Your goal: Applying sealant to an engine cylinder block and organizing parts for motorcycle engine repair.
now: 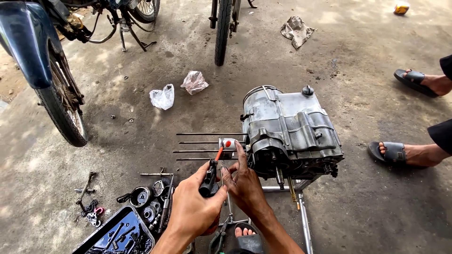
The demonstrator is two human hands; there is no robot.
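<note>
A grey motorcycle engine point(292, 127) rests on a metal stand point(303, 216) on the concrete floor. Several long studs point(200, 142) stick out of its left side, with a silver piston point(227, 143) between them. My left hand point(190, 209) grips a black oil can point(209, 181), and its orange nozzle point(219, 154) touches the piston. My right hand point(245, 186) reaches up beside it, the index finger resting against the piston's side near the engine case.
A tray of tools point(117, 233) and loose engine parts point(146, 197) lie at lower left. A motorcycle's wheel point(61, 103) stands at left, another tyre point(222, 33) at the back. Plastic bags point(162, 97), a rag point(296, 30). Another person's sandalled feet point(405, 153) are at right.
</note>
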